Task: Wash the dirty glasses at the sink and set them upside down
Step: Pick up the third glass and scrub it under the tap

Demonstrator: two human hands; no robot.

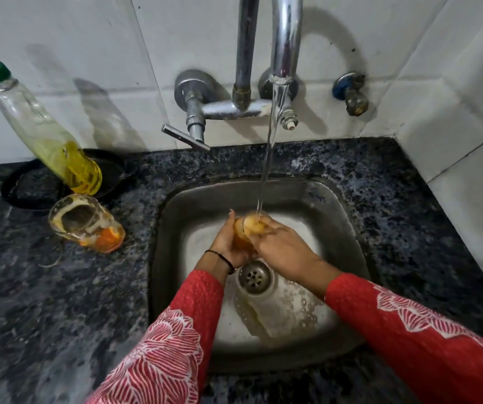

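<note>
Both hands hold one glass (252, 226) between them, under the running water (267, 170). The left hand (228, 246) wraps its side; the right hand (281, 249) grips by the rim. Wet glass is slippery and breaks easily, so I'd hold the sides firmly. Another dirty glass (86, 223) sits well left of them.

Open worktop (44, 301) left front of sink (176, 205). Blocked behind by glass (87, 223) and bottle (44, 132); overhead by tap (285, 39). Narrow strip right, against wall (467, 141).
</note>
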